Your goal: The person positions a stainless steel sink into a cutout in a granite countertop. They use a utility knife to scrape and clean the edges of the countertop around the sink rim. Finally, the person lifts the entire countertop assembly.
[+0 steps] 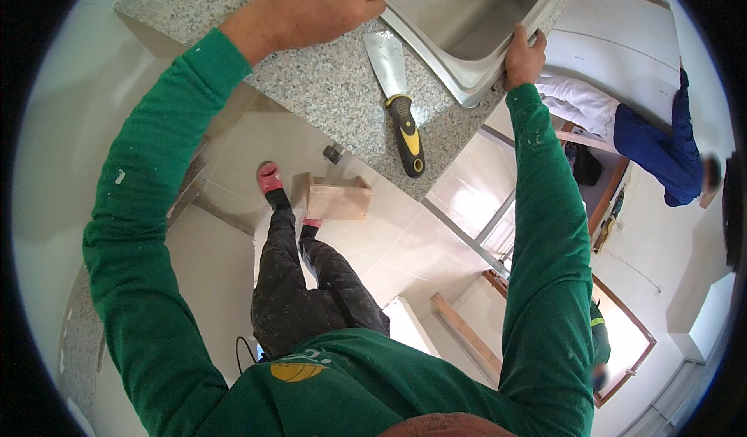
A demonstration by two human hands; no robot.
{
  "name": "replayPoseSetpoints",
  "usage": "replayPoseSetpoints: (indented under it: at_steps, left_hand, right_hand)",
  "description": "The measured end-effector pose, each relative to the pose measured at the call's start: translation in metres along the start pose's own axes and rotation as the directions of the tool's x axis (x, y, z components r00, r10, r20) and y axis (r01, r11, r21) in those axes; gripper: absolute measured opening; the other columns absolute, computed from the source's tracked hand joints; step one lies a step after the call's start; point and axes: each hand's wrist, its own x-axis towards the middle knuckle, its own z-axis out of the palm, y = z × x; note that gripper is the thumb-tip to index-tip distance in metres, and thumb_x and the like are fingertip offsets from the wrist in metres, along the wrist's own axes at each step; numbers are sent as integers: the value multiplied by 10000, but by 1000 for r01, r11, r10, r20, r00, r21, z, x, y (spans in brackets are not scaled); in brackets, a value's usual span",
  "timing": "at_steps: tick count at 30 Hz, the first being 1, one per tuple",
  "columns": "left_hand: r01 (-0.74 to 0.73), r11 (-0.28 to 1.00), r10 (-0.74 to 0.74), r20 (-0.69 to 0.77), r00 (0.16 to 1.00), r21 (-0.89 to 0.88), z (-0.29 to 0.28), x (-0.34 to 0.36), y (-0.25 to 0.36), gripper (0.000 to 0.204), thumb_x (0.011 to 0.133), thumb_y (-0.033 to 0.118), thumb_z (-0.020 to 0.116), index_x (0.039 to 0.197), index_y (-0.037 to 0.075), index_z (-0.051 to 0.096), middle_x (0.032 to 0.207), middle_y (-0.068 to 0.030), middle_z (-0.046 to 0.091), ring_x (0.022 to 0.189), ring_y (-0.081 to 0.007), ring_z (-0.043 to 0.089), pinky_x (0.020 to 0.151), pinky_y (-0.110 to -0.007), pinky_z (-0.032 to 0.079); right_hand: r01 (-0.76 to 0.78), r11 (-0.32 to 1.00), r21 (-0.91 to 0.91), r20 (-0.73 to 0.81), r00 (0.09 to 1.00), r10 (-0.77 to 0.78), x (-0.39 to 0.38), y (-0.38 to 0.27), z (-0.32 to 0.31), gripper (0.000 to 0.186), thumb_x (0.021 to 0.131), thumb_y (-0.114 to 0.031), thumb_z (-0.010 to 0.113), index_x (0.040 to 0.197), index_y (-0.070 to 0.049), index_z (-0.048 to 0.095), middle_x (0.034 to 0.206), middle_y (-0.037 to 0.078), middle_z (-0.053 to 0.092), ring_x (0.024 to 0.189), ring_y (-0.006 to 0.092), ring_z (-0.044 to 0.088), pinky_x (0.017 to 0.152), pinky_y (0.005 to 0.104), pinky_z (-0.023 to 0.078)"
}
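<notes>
A stainless steel sink point(478, 9) with a drain sits at the top of the speckled stone countertop point(296, 87). My left hand point(334, 9), with a ring on one finger, is closed at the sink's left rim, its fingertips partly hidden. My right hand point(525, 59) grips the sink's right rim, fingers wrapped over the edge. Between my hands, below the sink, a putty knife point(405, 133) with a black-and-yellow handle lies on the countertop, its wide blade pointing away from me.
A wooden box point(338, 203) stands on the tiled floor near my feet in pink footwear. A person in dark blue point(654, 149) is at the right, another in green point(601, 336) lower right. Metal profiles point(486, 246) and a wooden plank point(459, 328) lie beyond the counter's edge.
</notes>
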Motion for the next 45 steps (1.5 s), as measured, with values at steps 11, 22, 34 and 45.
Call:
replayPoseSetpoints:
  at_steps: [11,22,34,45]
  left_hand:
    - [53,996,-59,-72,996,-72,-1,-6,3,66,849,89,650,812,40,624,911,-92,603,856,-275,646,766,-387,570]
    - [131,978,-158,-166,974,-160,5,-11,4,90,857,49,679,933,6,702,1036,-101,676,956,-283,672,838,-374,576]
    - [211,921,-229,-17,973,-328,-5,-6,0,160,891,128,726,942,-8,658,1021,-125,634,995,-322,628,915,-415,532]
    - [25,994,-29,-36,999,-103,-1,-6,-3,102,872,102,639,822,40,575,927,-111,584,887,-276,612,792,-372,545]
  right_hand:
    - [51,997,56,-9,999,-51,6,11,4,826,940,-520,613,1530,33,448,1443,400,525,1339,548,497,1154,508,386]
    - [15,1000,-4,-58,998,-16,6,7,4,809,922,-490,661,1526,21,491,1397,335,622,1281,457,624,1094,452,466]
    - [-6,999,53,-57,998,9,12,14,9,810,922,-464,686,1531,29,480,1401,306,629,1258,407,643,1074,421,482]
    - [31,999,39,-27,999,-30,11,13,6,788,944,-444,674,1532,38,468,1405,305,624,1260,399,641,1067,422,489]
